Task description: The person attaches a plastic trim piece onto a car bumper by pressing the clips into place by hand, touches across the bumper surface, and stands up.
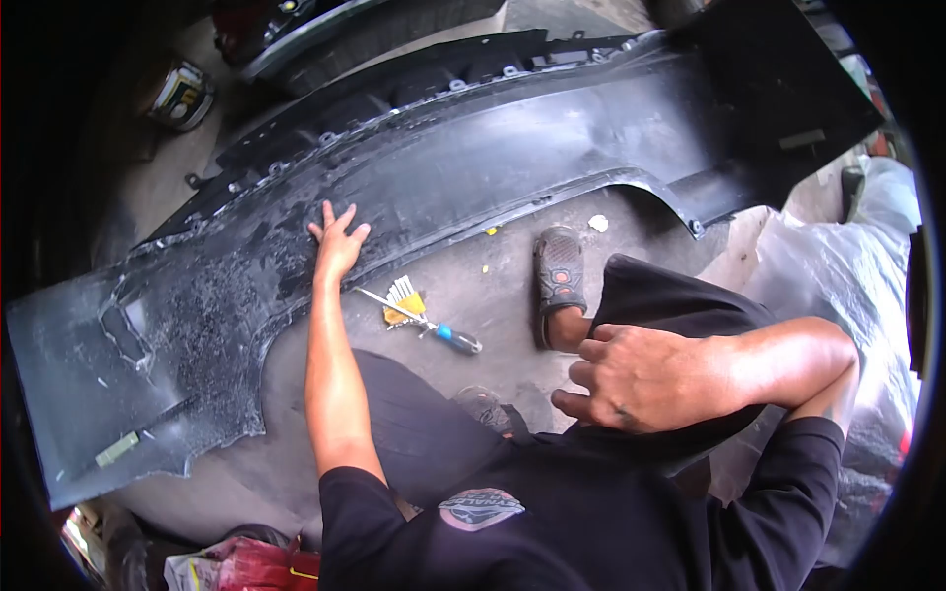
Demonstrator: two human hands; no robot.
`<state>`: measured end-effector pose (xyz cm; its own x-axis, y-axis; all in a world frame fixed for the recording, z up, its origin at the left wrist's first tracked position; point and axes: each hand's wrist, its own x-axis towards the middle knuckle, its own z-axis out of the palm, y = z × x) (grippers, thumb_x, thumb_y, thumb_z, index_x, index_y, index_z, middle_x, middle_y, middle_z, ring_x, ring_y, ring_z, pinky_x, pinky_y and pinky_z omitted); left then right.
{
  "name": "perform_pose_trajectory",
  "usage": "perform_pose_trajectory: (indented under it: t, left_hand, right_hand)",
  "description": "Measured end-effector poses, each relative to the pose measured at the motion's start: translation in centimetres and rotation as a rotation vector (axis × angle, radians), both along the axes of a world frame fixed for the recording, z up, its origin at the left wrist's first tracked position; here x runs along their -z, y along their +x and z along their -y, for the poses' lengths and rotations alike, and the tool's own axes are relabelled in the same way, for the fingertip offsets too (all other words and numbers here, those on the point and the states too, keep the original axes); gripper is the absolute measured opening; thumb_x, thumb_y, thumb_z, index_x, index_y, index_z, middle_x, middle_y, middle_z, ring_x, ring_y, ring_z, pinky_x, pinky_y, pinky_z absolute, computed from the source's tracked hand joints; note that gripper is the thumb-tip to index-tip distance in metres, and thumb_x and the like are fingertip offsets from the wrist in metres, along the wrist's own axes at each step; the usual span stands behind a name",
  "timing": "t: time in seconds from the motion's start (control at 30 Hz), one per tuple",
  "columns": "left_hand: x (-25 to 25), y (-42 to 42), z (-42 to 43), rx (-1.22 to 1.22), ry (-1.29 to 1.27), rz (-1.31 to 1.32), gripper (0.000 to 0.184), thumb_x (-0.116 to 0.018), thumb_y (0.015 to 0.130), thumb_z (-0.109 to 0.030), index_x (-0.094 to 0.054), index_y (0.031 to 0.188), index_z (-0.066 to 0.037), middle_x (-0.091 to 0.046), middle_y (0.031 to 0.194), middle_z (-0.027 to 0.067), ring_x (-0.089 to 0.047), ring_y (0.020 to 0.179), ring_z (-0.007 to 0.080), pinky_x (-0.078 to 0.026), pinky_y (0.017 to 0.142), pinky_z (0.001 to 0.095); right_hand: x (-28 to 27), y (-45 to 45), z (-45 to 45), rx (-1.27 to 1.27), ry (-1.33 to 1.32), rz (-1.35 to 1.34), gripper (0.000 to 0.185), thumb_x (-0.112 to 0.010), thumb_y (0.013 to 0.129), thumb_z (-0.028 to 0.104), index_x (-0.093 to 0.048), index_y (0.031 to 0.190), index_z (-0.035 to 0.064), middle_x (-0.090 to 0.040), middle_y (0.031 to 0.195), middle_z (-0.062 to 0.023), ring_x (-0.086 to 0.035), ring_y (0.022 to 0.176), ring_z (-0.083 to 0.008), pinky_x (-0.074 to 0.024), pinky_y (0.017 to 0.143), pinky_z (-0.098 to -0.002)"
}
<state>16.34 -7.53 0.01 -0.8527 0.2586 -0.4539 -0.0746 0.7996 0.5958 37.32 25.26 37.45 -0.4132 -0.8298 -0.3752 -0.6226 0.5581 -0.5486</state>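
Note:
A long car bumper cover (473, 163), dark with scuffed, whitish patches, stretches across the view in front of me. My left hand (338, 244) lies on its rough, dark-flecked part, fingers spread. My right hand (641, 379) is over my dark-clothed leg at the right, back of the hand up and fingers curled inward. The palm is hidden, so anything inside it does not show. On the floor below my left hand is a screwdriver (455, 338) with a blue and dark handle. Its shaft crosses a yellow and white bundle (402, 302).
A can (182, 96) stands at the upper left. Another dark curved panel (365, 39) lies behind the bumper. Clear plastic sheeting (808, 266) is heaped at the right. My sandalled foot (560, 271) rests on the concrete floor. Red packaging (256, 566) sits at the bottom left.

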Motion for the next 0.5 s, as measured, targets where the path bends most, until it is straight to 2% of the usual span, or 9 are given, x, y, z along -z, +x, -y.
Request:
perform_pose_trajectory:
  t: [0.1, 0.5]
  left_hand:
    - [-0.20, -0.01, 0.03, 0.014, -0.013, -0.002, 0.063, -0.074, 0.094, -0.035, -0.055, 0.152, -0.020, -0.009, 0.175, 0.0150, 0.002, 0.154, 0.0595, -0.015, 0.127, 0.0577]
    - [-0.50, -0.05, 0.00, 0.027, -0.022, 0.009, 0.062, -0.072, 0.096, -0.034, -0.053, 0.154, -0.019, -0.008, 0.176, 0.0144, 0.005, 0.155, 0.0575, -0.015, 0.127, 0.0595]
  right_hand:
    - [0.49, 0.45, -0.09, 0.076, -0.047, 0.029, 0.024, -0.053, 0.097, 0.021, -0.070, 0.100, 0.0045, -0.064, 0.073, -0.0088, -0.066, 0.072, -0.0292, -0.0481, 0.075, -0.0423]
    - [0.39, 0.45, -0.11, -0.005, 0.034, -0.012, 0.022, -0.056, 0.095, 0.022, -0.071, 0.099, 0.0062, -0.065, 0.075, -0.0066, -0.067, 0.074, -0.0252, -0.0492, 0.067, -0.0423]
